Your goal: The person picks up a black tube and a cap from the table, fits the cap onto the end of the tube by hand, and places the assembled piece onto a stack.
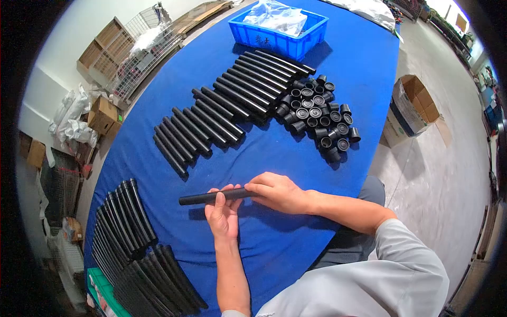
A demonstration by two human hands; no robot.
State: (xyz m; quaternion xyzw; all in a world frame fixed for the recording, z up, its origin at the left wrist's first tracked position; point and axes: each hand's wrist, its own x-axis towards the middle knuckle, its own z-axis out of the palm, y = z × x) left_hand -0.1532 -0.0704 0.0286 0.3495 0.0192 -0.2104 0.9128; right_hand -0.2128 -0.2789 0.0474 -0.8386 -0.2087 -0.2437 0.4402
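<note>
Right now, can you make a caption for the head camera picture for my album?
Left hand and right hand hold a black tube over blue cloth, with small black caps clustered beyond.

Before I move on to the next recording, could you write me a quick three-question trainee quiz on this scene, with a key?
1. True or false: the left hand and the right hand are on the same black tube.
2. Which things lie heaped on the table between the blue bin and the right hand? A) white cups B) black caps C) red bolts
3. Which hand hides one end of the tube it touches?

Key: 1. True. 2. B. 3. The right hand; the opposite end sticks out in plain view.
</note>
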